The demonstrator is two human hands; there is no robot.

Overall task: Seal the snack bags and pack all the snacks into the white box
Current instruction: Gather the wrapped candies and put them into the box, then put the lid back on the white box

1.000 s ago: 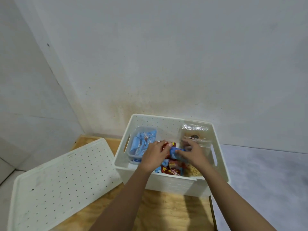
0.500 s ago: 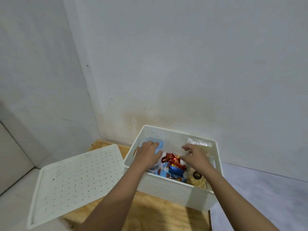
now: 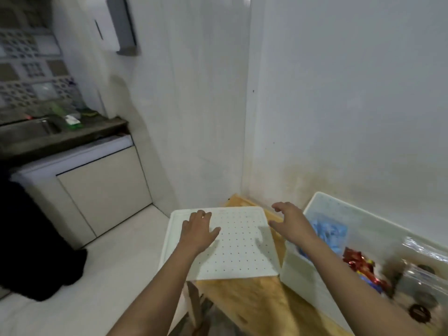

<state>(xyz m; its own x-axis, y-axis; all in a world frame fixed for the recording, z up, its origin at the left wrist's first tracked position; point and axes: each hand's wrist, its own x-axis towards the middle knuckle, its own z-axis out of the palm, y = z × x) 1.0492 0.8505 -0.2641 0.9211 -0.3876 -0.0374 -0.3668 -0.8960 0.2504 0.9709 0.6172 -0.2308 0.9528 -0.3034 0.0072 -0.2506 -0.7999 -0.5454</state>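
Observation:
The white box [image 3: 300, 275] stands at the right on a wooden table [image 3: 244, 301], with blue snack packs [image 3: 329, 231], red wrapped snacks [image 3: 358, 263] and clear bags [image 3: 421, 277] inside. Left of it lies the white perforated lid [image 3: 237, 248], overhanging the table's left edge. My left hand [image 3: 197, 230] lies flat on the lid's far left part, fingers straight. My right hand [image 3: 289, 220] hovers with spread fingers over the lid's right edge, beside the box, and holds nothing.
A white wall rises right behind the table, forming a corner. To the left is pale floor, a cabinet [image 3: 101, 190] under a dark counter with a sink [image 3: 29, 129], and a dark object [image 3: 31, 238] on the floor.
Both hands have left the inside of the box and moved left to the lid. The view has swung left, so the box now sits at the right edge.

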